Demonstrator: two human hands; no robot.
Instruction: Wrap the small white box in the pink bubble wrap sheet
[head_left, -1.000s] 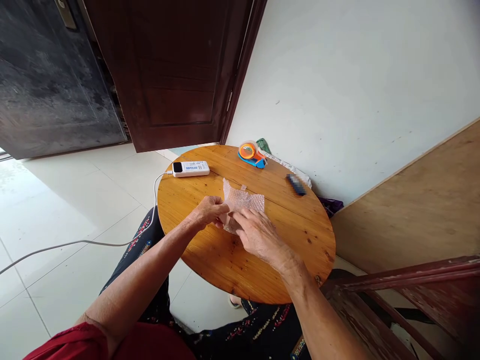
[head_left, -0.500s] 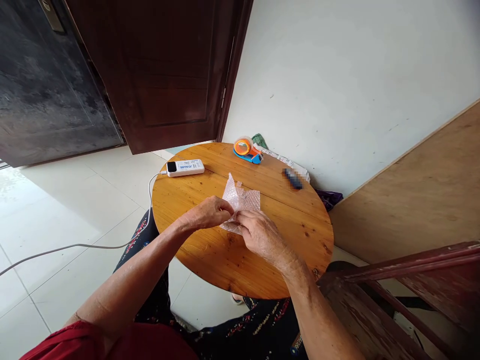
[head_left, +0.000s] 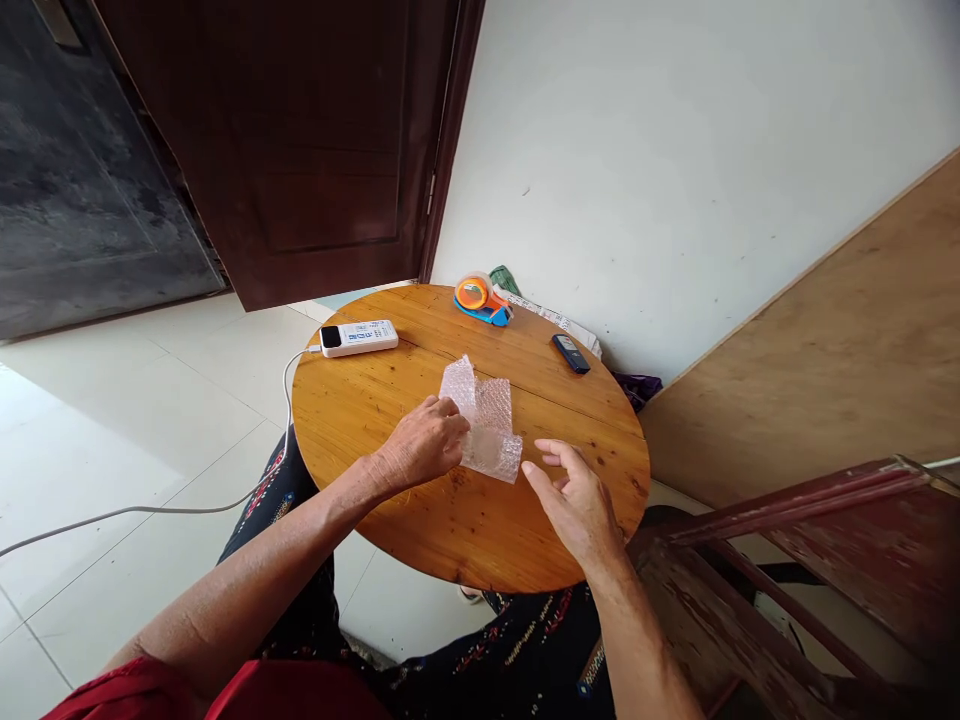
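A piece of clear bubble wrap (head_left: 493, 405) lies partly folded on the round wooden table (head_left: 420, 540), one corner standing up at its far left. My left hand (head_left: 436, 432) is closed on the wrap's left edge; its fingertips are partly hidden. To the right of the wrap, my right hand (head_left: 576, 495) hovers with thumb and fingers apart, holding nothing. A small gap separates its fingertips from the wrap's right end.
At the table's far edge stands an orange and blue tape dispenser (head_left: 484, 300). A dark blue phone-like device (head_left: 571, 353) lies at the right. On the left sits a white power bank (head_left: 358, 338) with a cable (head_left: 289, 395) running off the table.
My right hand has let go of the bubble wrap and moved right, its fingers spreading. The wrap's right part now lies flatter and shows more. My left hand stays at the left edge.
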